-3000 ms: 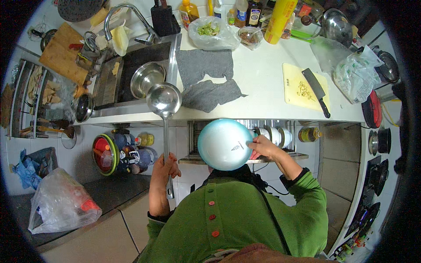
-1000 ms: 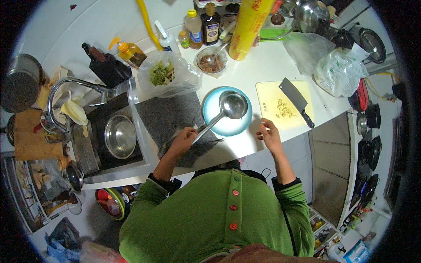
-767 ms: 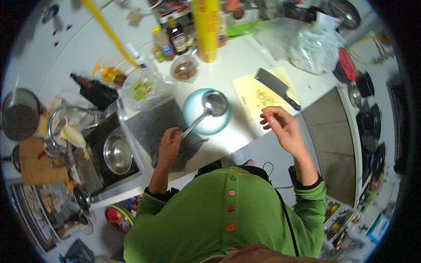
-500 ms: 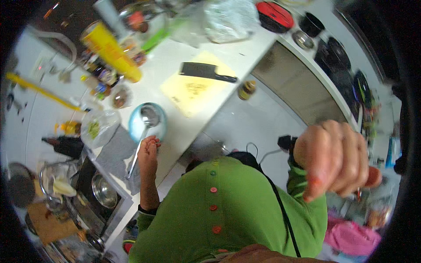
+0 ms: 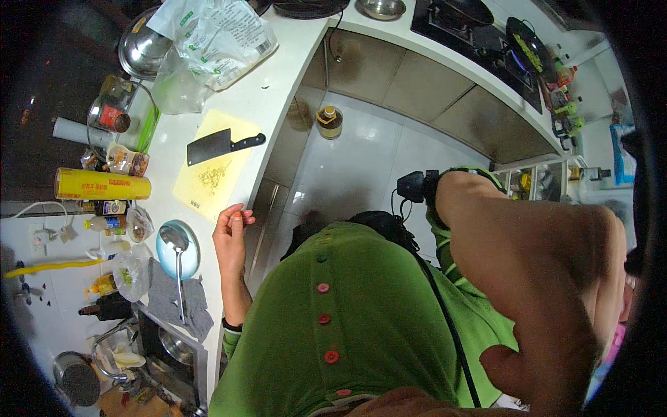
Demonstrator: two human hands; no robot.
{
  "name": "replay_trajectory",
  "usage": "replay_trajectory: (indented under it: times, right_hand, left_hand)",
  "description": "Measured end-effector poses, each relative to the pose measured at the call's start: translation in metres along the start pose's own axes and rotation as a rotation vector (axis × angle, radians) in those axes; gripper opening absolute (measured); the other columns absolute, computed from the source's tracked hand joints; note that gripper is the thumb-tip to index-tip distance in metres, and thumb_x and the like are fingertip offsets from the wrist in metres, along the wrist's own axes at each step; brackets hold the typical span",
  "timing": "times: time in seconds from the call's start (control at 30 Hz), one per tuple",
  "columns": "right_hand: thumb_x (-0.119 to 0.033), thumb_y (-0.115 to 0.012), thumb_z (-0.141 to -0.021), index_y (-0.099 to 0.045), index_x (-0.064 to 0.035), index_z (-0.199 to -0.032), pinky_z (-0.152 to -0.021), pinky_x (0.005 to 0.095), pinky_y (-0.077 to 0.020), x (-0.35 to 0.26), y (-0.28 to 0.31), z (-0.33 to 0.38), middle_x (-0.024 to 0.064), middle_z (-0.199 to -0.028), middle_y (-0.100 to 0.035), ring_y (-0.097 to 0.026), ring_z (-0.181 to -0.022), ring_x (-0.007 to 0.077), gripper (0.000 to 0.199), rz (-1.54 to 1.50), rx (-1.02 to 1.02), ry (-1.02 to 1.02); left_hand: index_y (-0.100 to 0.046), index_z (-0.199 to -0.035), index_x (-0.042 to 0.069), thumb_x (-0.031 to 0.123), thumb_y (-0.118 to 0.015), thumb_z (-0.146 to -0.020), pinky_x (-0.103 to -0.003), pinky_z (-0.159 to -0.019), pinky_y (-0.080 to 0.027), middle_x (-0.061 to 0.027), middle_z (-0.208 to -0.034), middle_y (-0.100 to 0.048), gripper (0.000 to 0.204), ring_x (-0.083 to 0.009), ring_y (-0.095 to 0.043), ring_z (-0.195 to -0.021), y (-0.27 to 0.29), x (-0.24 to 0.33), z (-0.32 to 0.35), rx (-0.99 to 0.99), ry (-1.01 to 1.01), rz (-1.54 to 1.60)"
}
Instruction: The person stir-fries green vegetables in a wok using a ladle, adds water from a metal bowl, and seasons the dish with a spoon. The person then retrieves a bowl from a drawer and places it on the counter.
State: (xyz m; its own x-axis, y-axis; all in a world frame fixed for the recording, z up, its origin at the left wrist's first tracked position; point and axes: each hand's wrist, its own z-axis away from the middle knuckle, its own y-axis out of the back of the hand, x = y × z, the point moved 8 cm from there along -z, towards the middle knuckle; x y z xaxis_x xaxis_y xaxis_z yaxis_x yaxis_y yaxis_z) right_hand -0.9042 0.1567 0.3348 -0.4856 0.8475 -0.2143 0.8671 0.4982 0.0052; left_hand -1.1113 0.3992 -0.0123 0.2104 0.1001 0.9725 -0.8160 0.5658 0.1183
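Observation:
My left hand (image 5: 231,240) is raised by the counter's front edge, fingers loosely bent and a little apart, with nothing seen in it. Beyond it lies a yellow cutting board (image 5: 226,170) with a black cleaver (image 5: 212,147) and small pale shreds (image 5: 214,179) on it. Left of that hand, a ladle (image 5: 178,260) rests with its bowl on a blue-rimmed plate (image 5: 167,258). Very large and close, my right hand (image 5: 549,271) is lifted at the right. Its back and one stubby digit show; the other fingertips are dark or hidden.
Plastic bags (image 5: 222,42) and a yellow box (image 5: 103,184) stand on the counter. A grey cloth (image 5: 196,306) lies beside the sink (image 5: 167,354). A bottle (image 5: 328,123) stands on the floor. On the stove (image 5: 479,52), a wok (image 5: 531,52) holds green food.
My view has turned, bringing the stove and wok into sight. My left hand is now farther from the plate and ladle. The right hand has come closer, its fingers now mostly out of sight.

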Motion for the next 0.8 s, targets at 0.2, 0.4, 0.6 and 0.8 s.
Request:
replay_trajectory:
  times: [0.2,0.4,0.6,0.8]
  right_hand:
    - [-0.015,-0.042,-0.092,-0.057,-0.0034,-0.056,-0.057,0.0376,-0.0514,-0.012,0.063,0.013,0.0117,-0.053,-0.055,-0.056,-0.048,0.0214,0.04,-0.081,-0.016,0.001]
    - [-0.016,-0.046,-0.091,-0.058,-0.0027,-0.058,-0.054,0.0387,-0.0515,0.003,0.157,0.007,0.0118,-0.055,-0.055,-0.057,-0.049,0.0221,0.038,-0.146,-0.002,-0.042]
    - [-0.021,-0.05,-0.091,-0.06,-0.0032,-0.059,-0.052,0.04,-0.0521,0.043,0.273,0.003,0.0107,-0.054,-0.055,-0.058,-0.05,0.0226,0.037,-0.116,0.022,-0.059]
    - [-0.056,-0.033,-0.095,-0.045,-0.0077,-0.051,-0.055,0.0377,-0.0452,0.136,0.425,0.07,0.0062,-0.05,-0.05,-0.049,-0.045,0.0194,0.066,0.16,0.306,-0.652]
  left_hand:
    - [-0.057,-0.111,0.001,0.015,-0.047,-0.097,-0.029,-0.08,-0.049,-0.0096,-0.093,-0.064,0.023,-0.0145,-0.061,-0.081,-0.035,0.012,-0.059,0.011,-0.002,-0.008]
    - [-0.057,-0.111,0.0,0.013,-0.048,-0.097,-0.026,-0.077,-0.048,-0.0079,-0.091,-0.064,0.021,-0.0123,-0.059,-0.078,-0.071,0.031,-0.156,0.003,-0.023,0.031]
    - [-0.056,-0.111,-0.001,0.012,-0.049,-0.096,-0.026,-0.077,-0.047,-0.0074,-0.092,-0.063,0.021,-0.0128,-0.059,-0.083,-0.101,0.065,-0.241,-0.053,-0.022,0.006]
    - [-0.055,-0.113,-0.001,0.016,-0.05,-0.096,-0.028,-0.081,-0.047,-0.009,-0.096,-0.064,0.024,-0.0142,-0.059,-0.086,-0.123,0.102,-0.307,-0.017,-0.041,-0.004]
